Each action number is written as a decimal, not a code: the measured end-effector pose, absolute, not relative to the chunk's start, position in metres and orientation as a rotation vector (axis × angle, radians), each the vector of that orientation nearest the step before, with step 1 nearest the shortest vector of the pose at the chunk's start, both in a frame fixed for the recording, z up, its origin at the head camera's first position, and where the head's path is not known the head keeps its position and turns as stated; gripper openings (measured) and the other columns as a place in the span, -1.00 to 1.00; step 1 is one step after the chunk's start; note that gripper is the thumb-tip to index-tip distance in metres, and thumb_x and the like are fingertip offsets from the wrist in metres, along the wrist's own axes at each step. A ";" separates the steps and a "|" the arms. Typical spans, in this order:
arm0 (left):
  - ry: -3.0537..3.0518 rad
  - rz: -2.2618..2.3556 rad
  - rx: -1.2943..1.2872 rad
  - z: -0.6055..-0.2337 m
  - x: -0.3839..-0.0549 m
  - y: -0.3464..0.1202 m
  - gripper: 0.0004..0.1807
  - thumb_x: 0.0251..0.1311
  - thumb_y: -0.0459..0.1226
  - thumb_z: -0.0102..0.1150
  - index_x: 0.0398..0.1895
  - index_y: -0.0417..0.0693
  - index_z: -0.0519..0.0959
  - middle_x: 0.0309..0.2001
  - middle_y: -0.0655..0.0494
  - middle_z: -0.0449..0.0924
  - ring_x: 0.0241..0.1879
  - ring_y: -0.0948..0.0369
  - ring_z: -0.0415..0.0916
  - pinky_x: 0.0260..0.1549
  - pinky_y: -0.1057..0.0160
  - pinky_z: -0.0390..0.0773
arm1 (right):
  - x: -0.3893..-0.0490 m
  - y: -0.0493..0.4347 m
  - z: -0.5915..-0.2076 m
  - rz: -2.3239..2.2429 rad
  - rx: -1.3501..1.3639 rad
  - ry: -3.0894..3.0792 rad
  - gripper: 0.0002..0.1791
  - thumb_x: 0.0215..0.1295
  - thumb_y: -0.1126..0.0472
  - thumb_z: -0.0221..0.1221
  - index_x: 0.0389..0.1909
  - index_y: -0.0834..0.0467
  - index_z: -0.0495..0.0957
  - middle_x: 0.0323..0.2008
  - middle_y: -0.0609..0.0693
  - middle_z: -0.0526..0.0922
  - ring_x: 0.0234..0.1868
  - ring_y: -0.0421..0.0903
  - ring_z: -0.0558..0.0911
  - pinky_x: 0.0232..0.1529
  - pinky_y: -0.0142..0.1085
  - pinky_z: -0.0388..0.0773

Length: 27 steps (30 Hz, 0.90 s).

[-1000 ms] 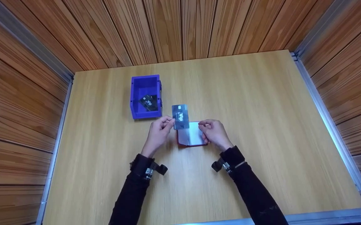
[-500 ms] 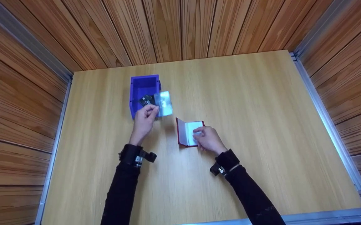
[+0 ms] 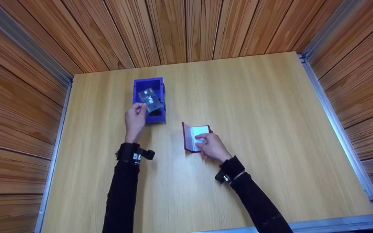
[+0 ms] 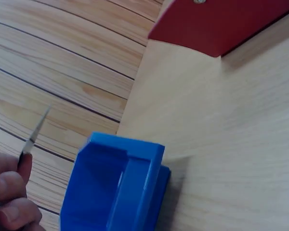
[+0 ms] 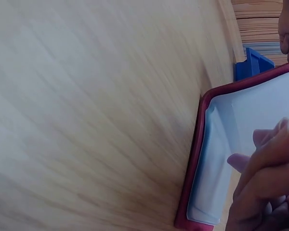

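Over the blue bin (image 3: pixel 156 119), my left hand (image 3: pixel 135 119) pinches a dark, see-through VIP card (image 3: pixel 151 100) by its near corner. The left wrist view catches that card (image 4: pixel 37 129) almost edge-on between thumb and fingers. Part of another dark card (image 3: pixel 155 112) shows inside the bin below it. A red card holder (image 3: pixel 189 139) with clear sleeves lies spread open mid-table, its left cover raised. On its right-hand sleeves rests my right hand (image 3: pixel 214 147), index finger extended and the other fingers loosely bent. In the right wrist view, no object shows between these fingers (image 5: pixel 265 168).
Wood-panelled walls (image 3: pixel 173 32) enclose the table at the back and sides. Metal rails (image 3: pixel 332 126) run along the table's edges. The bin stands left of and farther back than the card holder, with bare tabletop (image 3: pixel 254 97) to the right.
My left hand has carried the VIP card from above the card holder leftward to over the bin. My right hand has shifted slightly left and down, from the holder's edge onto its sleeves.
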<state>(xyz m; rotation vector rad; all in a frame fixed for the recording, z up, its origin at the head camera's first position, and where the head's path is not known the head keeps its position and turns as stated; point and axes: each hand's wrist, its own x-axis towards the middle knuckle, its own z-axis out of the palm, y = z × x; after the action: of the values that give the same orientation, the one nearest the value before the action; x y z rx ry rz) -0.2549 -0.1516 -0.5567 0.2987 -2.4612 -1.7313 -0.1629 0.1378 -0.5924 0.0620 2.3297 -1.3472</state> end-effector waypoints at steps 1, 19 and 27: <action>-2.476 -1.702 0.340 -0.557 -0.256 -0.153 -0.79 0.49 -0.25 0.16 -0.22 -0.23 0.67 -0.65 0.34 0.30 -0.65 0.36 0.21 -0.61 0.38 0.15 | -0.163 0.138 -0.592 -1.348 0.059 2.329 -0.59 0.43 0.28 0.27 0.26 0.25 0.60 -0.68 0.04 0.59 -0.77 -0.18 0.48 -0.72 -0.40 0.42; -2.724 -1.277 0.688 -0.569 -0.274 -0.149 -0.63 0.52 -0.06 0.08 0.02 -0.14 0.70 -0.03 -0.10 0.74 0.00 -0.06 0.65 0.02 -0.08 0.50 | -0.163 0.134 -0.593 -1.358 0.040 2.276 -0.54 0.43 0.28 0.27 0.32 0.19 0.58 -0.67 0.07 0.60 -0.73 -0.12 0.53 -0.69 -0.37 0.45; -2.788 -1.232 0.711 -0.573 -0.279 -0.150 -0.62 0.52 -0.05 0.06 0.04 -0.11 0.70 -0.01 -0.08 0.75 0.02 -0.06 0.65 0.02 -0.09 0.51 | -0.161 0.133 -0.594 -1.348 0.051 2.265 -0.54 0.44 0.28 0.25 0.34 0.15 0.57 -0.68 0.00 0.55 -0.73 -0.15 0.50 -0.70 -0.40 0.39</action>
<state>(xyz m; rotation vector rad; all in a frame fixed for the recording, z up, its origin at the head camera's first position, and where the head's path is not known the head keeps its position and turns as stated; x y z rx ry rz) -0.2787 -0.1497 -0.5733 0.7113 -2.7883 -1.2316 -0.1615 0.1332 -0.5937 0.0513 2.2654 -1.3484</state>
